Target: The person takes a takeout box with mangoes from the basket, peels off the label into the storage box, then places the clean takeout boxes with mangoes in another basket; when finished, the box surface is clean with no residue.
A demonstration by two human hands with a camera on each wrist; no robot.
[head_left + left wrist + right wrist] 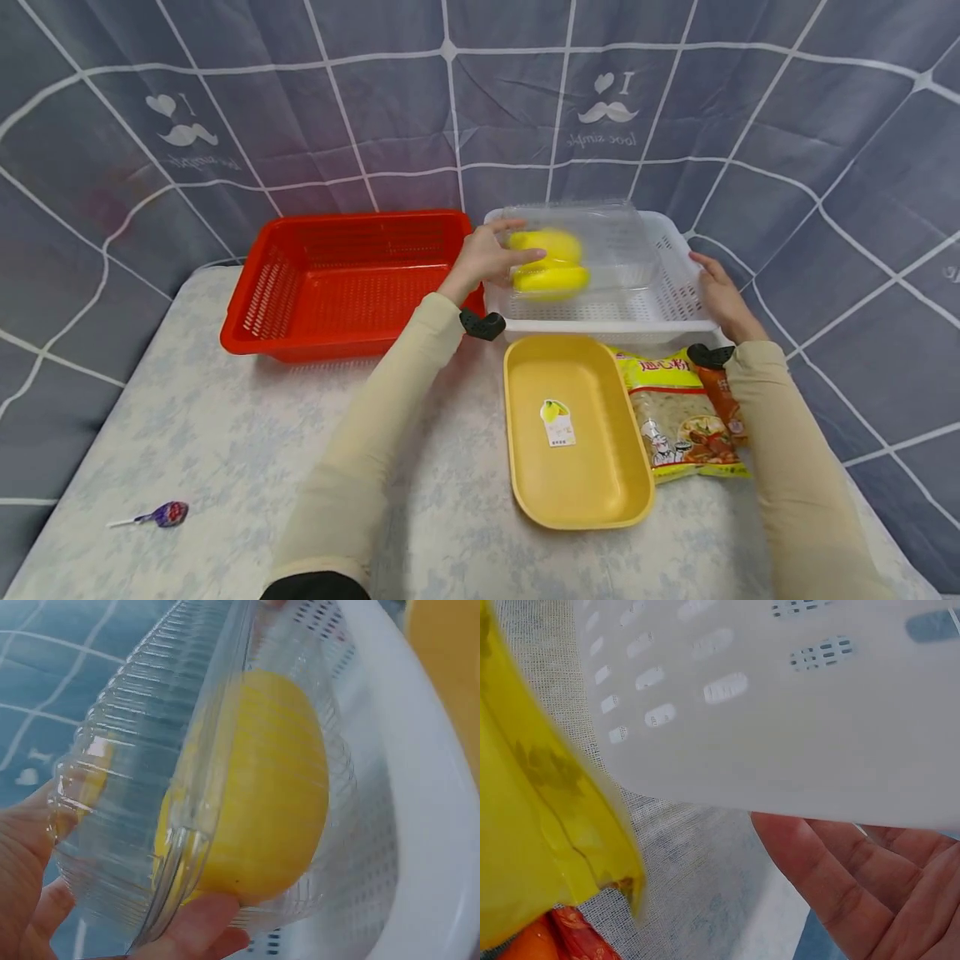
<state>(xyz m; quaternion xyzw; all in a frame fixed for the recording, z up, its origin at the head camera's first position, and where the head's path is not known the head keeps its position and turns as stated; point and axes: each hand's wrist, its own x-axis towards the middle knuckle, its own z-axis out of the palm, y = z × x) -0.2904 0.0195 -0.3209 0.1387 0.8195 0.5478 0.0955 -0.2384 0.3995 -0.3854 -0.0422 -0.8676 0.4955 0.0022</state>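
My left hand [487, 254] grips the near-left end of a clear plastic clamshell box [618, 242], thumb and fingers on either side. Inside the box, yellow rounded fruit-like things [277, 795] show through; their exact kind is unclear. The box is tilted in the left wrist view, over the white plastic basket [678, 275]. At that basket's right end, my right hand [723, 296] holds the rim. Up close in the right wrist view, the fingers [817, 877] meet the basket's edge, their tips partly hidden.
A red basket [352, 343] stands to the left. In front of the white basket lie a yellow tray [577, 483] with a sticker, a yellow food packet [686, 417] and an orange packet [723, 400], partly under my right arm. A lollipop [171, 514] lies front left.
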